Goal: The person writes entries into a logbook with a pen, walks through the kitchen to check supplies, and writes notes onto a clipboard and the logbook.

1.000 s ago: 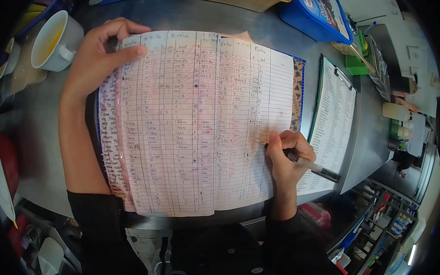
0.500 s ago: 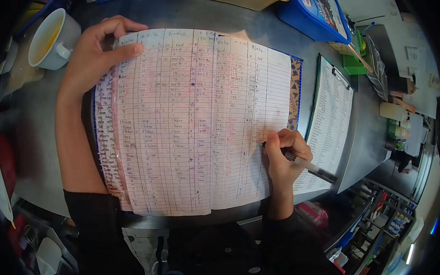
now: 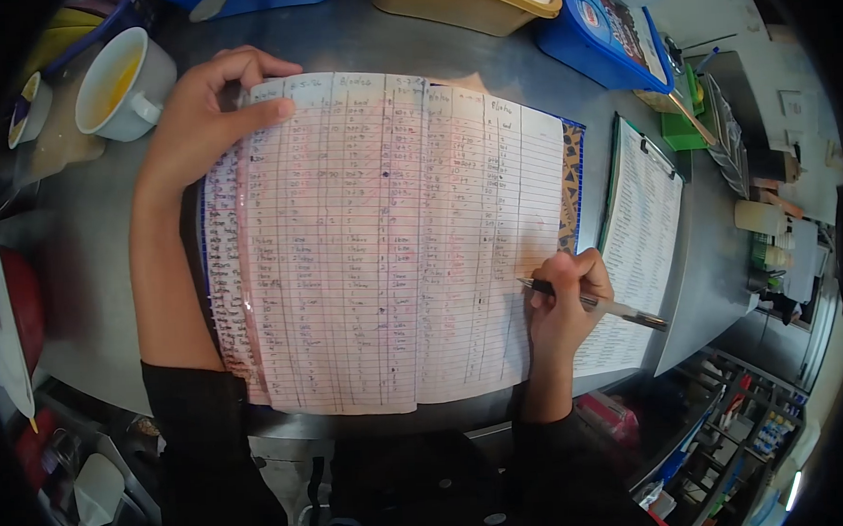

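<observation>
An open ruled notebook [image 3: 346, 266] lies on the metal counter, its pages filled with handwritten columns of dates, numbers and short words. My left hand [image 3: 210, 117] grips its upper left edge, thumb flat on the page and the other fingers curled beyond the top edge. Low on the right page, my right hand [image 3: 571, 299] pinches a pen [image 3: 621, 311] with a dark grip and clear barrel. The pen's tip points left, just right of the last written column; whether it touches the paper I cannot tell.
A clipboard [image 3: 632, 240] with a printed list lies right of the notebook. At the upper left stands a white cup [image 3: 127, 85] with yellow contents. Along the back are a tan tub [image 3: 467, 2] and a blue tub [image 3: 600, 44]. Shelves [image 3: 730, 428] stand lower right.
The whole view has shifted, so the notebook and both hands appear slightly farther right. My right hand has moved a little right on the page, and more of the pen's tip shows.
</observation>
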`<state>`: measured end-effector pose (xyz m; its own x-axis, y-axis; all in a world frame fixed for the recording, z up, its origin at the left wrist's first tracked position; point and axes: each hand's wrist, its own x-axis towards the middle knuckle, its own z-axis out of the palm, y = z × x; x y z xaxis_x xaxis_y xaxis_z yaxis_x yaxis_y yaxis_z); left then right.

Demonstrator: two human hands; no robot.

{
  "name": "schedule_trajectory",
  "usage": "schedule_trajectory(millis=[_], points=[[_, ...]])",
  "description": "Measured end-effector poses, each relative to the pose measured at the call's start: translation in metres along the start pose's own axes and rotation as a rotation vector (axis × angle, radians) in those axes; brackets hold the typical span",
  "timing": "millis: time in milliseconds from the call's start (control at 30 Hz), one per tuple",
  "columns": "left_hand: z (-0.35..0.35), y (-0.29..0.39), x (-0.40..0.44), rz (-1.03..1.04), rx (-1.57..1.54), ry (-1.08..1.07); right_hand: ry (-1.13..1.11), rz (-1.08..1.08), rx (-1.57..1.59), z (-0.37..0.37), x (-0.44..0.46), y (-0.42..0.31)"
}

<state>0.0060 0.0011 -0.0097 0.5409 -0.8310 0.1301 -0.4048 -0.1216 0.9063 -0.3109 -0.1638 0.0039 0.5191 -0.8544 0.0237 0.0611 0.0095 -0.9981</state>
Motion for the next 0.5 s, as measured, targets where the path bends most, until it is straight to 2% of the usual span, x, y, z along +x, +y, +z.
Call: schedule_trajectory(millis=[133, 167, 200, 267, 333, 400, 500], points=[[0.001, 0.003, 0.000, 0.006, 0.028, 0.035, 0.059, 0.028, -0.012, 0.008, 0.002, -0.001], [0.001, 0.004, 0.000, 0.017, 0.026, 0.040, -0.005, 0.132, -0.072, 0.005, 0.001, -0.010], [0.002, 0.004, 0.000, 0.031, 0.024, 0.044, -0.004, 0.132, -0.061, 0.002, -0.005, -0.014], [0.002, 0.004, 0.001, 0.043, 0.019, 0.051, -0.324, -0.229, -0.557, -0.002, -0.018, -0.018], [-0.001, 0.003, 0.001, 0.037, 0.053, 0.020, -0.542, -0.466, -0.706, 0.010, -0.030, -0.030], [-0.002, 0.006, 0.000, 0.018, 0.087, 0.023, -0.586, -0.442, -0.759, 0.020, -0.043, -0.033], [-0.002, -0.004, 0.001, 0.138, 0.101, 0.048, -0.579, -0.457, -0.765, 0.033, -0.053, -0.027]])
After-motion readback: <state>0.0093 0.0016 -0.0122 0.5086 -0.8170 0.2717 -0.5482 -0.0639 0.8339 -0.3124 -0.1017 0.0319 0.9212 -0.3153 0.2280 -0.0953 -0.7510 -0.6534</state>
